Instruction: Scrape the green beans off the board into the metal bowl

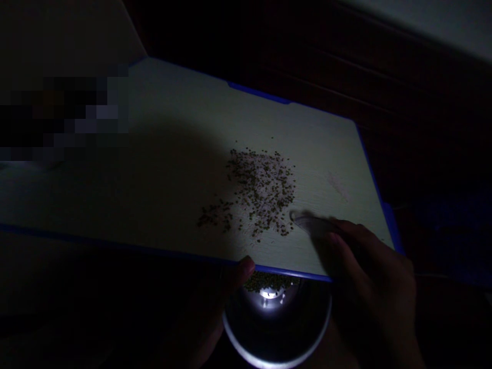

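Note:
A heap of small dark green seeds [261,190] lies scattered on a pale board with a blue rim [154,154]. My right hand [369,277] rests on the board to the right of the seeds, closed on a thin flat tool [307,223] whose tip touches the heap's edge. My left hand [219,307] is below the board's near edge in deep shadow, thumb up against the rim, holding a round metal bowl [277,318] under that edge. More seeds [269,281] lie in the bowl.
The scene is very dark. A blurred patch covers the left side. Dark furniture lies beyond the board's far edge, and a pale surface shows at the top right corner.

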{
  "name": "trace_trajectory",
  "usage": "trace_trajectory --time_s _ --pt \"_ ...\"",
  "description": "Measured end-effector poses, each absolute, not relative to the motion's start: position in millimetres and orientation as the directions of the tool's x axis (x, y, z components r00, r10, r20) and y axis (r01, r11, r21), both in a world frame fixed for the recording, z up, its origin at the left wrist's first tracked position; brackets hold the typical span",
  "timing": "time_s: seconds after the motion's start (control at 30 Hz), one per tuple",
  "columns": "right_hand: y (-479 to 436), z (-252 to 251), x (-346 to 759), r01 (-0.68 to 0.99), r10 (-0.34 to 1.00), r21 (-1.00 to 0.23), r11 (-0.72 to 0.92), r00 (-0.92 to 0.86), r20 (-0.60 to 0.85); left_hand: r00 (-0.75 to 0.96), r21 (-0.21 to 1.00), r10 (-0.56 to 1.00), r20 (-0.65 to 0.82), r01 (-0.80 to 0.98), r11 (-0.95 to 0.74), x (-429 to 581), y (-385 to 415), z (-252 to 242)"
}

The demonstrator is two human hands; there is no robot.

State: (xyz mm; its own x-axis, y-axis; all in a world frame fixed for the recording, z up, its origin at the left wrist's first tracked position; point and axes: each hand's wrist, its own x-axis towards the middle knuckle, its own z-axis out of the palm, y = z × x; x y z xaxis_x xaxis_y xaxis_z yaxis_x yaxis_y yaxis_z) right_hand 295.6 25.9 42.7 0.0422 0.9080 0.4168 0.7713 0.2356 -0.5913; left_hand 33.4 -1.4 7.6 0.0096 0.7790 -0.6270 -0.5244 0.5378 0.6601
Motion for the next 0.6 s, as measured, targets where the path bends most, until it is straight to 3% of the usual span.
trace_trajectory --time_s 0.17,0.33,0.6 --pt "34 49 293 0.792 0.881 -0.541 0.283 0.008 0.474 -0.055 0.673 0.774 -0.631 -0.534 0.511 36 -1 6" --pt "45 51 296 0.785 0.863 -0.495 0.373 -0.096 0.497 -0.011 0.675 0.81 -0.586 -0.559 0.481 36 -4 -7" --pt "39 52 293 0.743 0.88 -0.54 0.397 -0.14 0.454 0.048 0.604 0.776 -0.629 -0.597 0.527 27 -12 -14"
